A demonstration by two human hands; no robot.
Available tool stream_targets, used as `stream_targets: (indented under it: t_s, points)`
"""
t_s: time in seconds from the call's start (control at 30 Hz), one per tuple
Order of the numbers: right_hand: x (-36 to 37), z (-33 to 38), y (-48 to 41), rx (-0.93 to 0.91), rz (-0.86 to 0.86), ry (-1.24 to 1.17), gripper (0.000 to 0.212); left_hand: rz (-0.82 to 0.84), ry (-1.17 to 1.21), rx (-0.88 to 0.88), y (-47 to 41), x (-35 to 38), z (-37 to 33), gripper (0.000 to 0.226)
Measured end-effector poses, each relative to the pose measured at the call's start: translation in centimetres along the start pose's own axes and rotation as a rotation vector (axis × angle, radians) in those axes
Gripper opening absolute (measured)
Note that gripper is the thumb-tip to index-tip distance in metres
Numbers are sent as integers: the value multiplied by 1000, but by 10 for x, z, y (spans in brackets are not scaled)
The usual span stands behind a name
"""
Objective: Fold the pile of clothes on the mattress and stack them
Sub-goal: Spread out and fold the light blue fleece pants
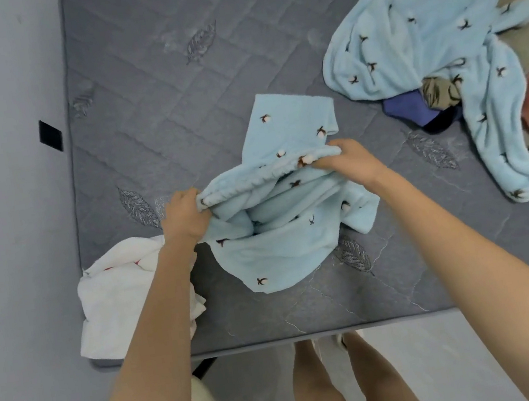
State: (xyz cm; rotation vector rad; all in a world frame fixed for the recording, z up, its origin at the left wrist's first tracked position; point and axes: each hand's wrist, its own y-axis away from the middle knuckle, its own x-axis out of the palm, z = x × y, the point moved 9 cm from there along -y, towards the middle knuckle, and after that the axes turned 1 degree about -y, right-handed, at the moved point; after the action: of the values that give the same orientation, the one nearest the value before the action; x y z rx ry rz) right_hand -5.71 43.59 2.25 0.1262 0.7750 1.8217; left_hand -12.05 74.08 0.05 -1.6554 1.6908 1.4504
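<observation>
Blue fleece pants (284,249): left hand (186,218) and right hand (342,162) each curled tight on a waistband (253,181) end (axis runs left-right); most fabric bunched nearside.

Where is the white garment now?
Head view: the white garment lies at the near-left corner of the grey quilted mattress, beside the held light-blue fleece garment.

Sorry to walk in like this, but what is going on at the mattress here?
A person stands at the edge of the mattress, folding clothes. The left hand and right hand each grip the gathered edge of a light blue garment, which partly lies on the mattress. A white cloth lies at the near left corner. The unfolded pile lies to the right.
</observation>
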Motion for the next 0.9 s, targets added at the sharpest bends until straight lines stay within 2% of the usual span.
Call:
stream_targets:
  t_s: [0.1,0.23,0.3,0.43,0.6,0.7,0.8,0.9]
  points:
    - [-21,56,9,-78,-65,-39,29,-144,211,-104,8,-48,-17,8]
    - [-48,137,31,-153,-47,-58,32,-388,549,-113,14,-130,-58,8]
    - [-61,171,45,-193,-34,-63,30,-450,672,-71,17,-171,-83,16]
    - [-90,231,75,-272,-150,-134,48,-464,783,30,28,-245,-131,26]
    - [-142,308,121,-399,-336,-286,23,-411,747,138,49,-328,-178,23]
    - [-174,348,147,-502,-450,-278,19,-350,683,198,64,-369,-199,21]
    - [-197,378,170,-597,-520,-288,20,-210,457,230,73,-386,-216,25]
    - [-212,399,187,-663,-531,-278,19,-52,232,183,74,-381,-213,28]
